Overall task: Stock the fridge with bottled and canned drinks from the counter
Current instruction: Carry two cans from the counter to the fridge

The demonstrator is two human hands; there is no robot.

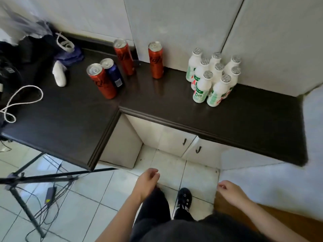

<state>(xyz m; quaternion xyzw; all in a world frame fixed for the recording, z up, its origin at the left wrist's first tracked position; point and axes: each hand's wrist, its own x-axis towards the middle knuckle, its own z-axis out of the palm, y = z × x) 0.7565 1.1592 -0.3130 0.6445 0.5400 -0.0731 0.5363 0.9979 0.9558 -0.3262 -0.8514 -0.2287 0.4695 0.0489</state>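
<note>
Both hands hang low at the bottom of the view, over the tiled floor, touching nothing. Left hand at 6 o'clock: fingers loosely curled, empty. Right hand at 5 o'clock: fingers loosely curled inward, empty. A black shoe shows between them.

Dark L-shaped counter fills mid-frame, well apart from both hands. Drinks all upright on it:
- cluster of white bottles with silver foil caps and green-red labels at 1 o'clock, packed touching one another, near the pale wall panel. About eight; back ones partly hidden.
- red can at 12 o'clock, alone, by the wall.
- second red can just left of it, apart.
- third red can at 11 o'clock, touching a blue can behind it.

White oblong object and purple bag at 10 o'clock; white cord looped at 9 o'clock. Tripod and cables on the floor at 8 o'clock. Cupboard doors under the counter are closed.
</note>
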